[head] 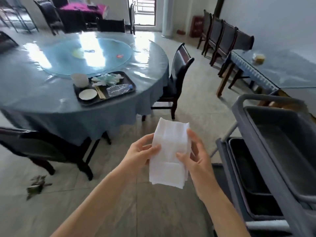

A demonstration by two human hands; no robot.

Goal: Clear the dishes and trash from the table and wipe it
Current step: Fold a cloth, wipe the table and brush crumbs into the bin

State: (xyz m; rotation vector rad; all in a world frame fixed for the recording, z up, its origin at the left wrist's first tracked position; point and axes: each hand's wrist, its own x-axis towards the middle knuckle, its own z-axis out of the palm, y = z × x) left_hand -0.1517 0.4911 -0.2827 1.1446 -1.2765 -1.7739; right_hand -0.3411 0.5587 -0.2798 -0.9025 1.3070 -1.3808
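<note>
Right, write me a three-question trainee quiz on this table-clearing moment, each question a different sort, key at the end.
1. True or false: the black tray has already been moved onto the grey cart.
2. Multiple choice: what do the left hand and the right hand hold between them? A) a folded white cloth B) a plastic bottle C) a bowl
3. Short answer: name two items lying on the tray.

Key
1. False; it sits on the round table.
2. A; both hands grip the white cloth.
3. Any two: white bowl, small white plate, chopsticks, crushed plastic bottle, crumpled trash.
</note>
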